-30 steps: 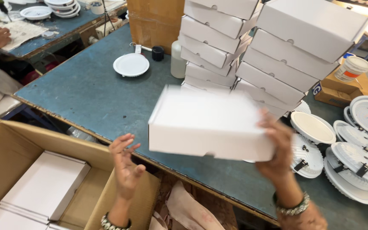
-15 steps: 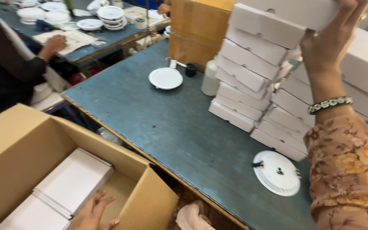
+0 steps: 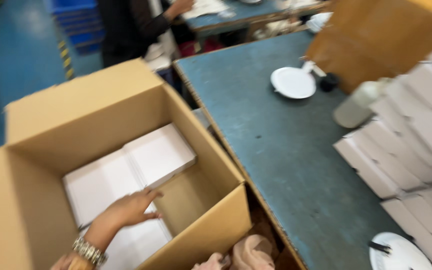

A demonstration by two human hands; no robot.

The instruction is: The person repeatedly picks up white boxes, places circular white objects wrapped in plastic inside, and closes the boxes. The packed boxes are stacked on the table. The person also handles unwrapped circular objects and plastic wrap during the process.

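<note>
Settling step, it seems: white boxes (image 3: 126, 175) lying flat in the bottom of the cardboard carton (image 3: 211, 215), on the left, tops up, long sides running near to far. Left hand (image 3: 128, 210) open, fingers spread flat on them, gripping nothing. Right hand out of sight. Bare gap on the carton's right; filling it probably calls for a level, careful drop. Blue table (image 3: 286, 150) to the right, more stacked boxes (image 3: 406, 150) beyond.

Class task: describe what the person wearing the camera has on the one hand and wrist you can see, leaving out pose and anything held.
Only the left hand shows. It is bare, with no glove and no ring that can be made out in the blur. A silver-coloured beaded or linked bracelet circles the wrist. No sleeve is visible. The right hand is out of view.
</note>
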